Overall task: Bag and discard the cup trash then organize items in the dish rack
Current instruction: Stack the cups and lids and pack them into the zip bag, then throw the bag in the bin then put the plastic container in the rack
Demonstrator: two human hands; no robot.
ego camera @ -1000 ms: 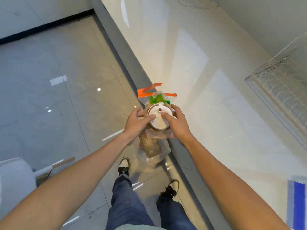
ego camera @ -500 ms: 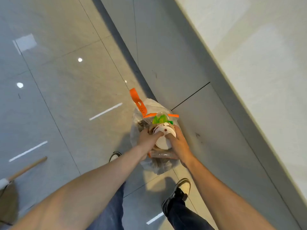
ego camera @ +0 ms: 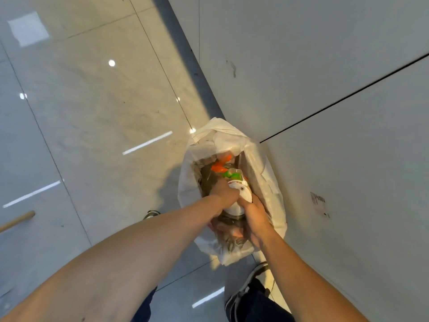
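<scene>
A clear plastic bag (ego camera: 228,231) holds a brown cup with a white lid (ego camera: 241,196) plus green and orange scraps (ego camera: 220,168). My left hand (ego camera: 224,194) and my right hand (ego camera: 255,217) both grip this bag of cup trash, one on each side of the lid. The bag is down inside the mouth of a trash bin lined with a white liner (ego camera: 188,182), which stands on the floor against the counter's side. The lower part of the bag is hidden by my hands and the bin.
The grey cabinet front (ego camera: 325,89) rises right beside the bin. Glossy floor tiles (ego camera: 92,101) spread to the left. A wooden handle (ego camera: 17,220) pokes in at the left edge. My shoes (ego camera: 253,277) stand just below the bin. The dish rack is out of view.
My hands carried the bagged cup from the counter edge down to the floor-level bin and lowered it into the white liner. My view tilted from the countertop down to the floor.
</scene>
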